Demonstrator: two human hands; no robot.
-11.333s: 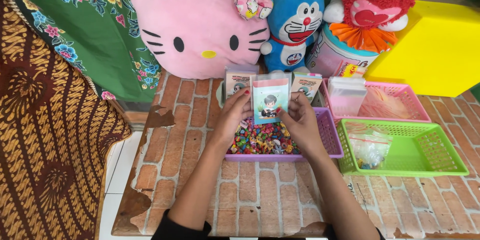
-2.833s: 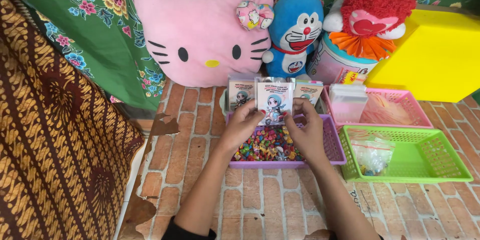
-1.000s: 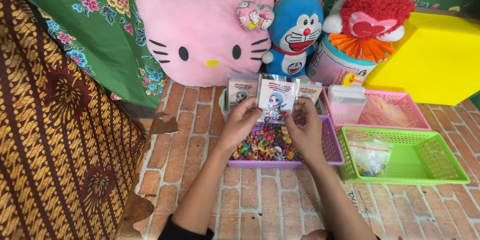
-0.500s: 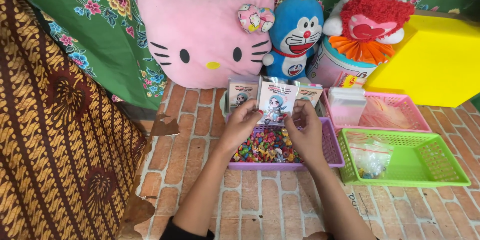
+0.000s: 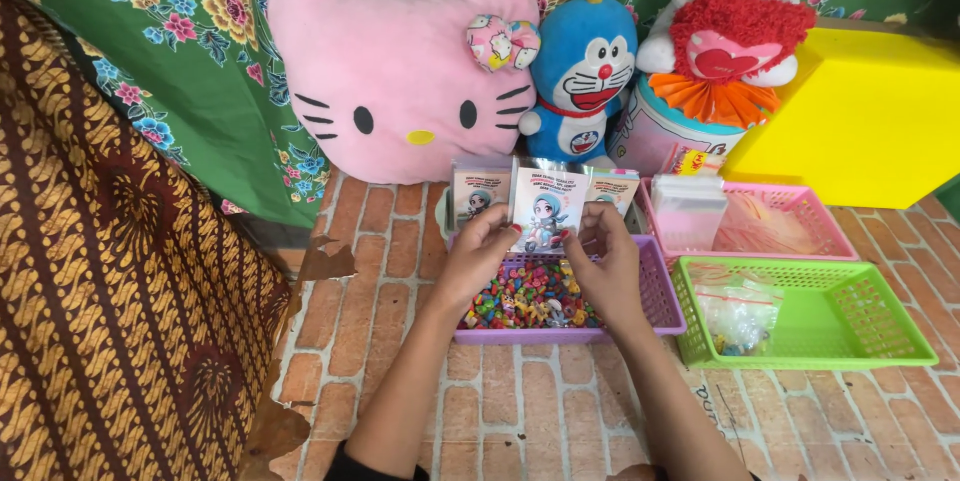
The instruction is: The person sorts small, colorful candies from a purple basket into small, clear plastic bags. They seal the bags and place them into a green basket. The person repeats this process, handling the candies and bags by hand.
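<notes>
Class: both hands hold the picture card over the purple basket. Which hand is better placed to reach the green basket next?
Right hand, probably: it is on the card's side nearest the green basket.

small printed card packet (image 5: 546, 209) with cartoon figure, held upright by lower corners, face toward camera, above purple basket (image 5: 668, 303) heaped with mixed-colour beads (image 5: 527, 296), on brick-pattern floor.

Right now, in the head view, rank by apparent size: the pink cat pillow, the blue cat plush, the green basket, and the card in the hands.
1. pink cat pillow
2. green basket, though it lies nearer the camera
3. blue cat plush
4. card
</notes>
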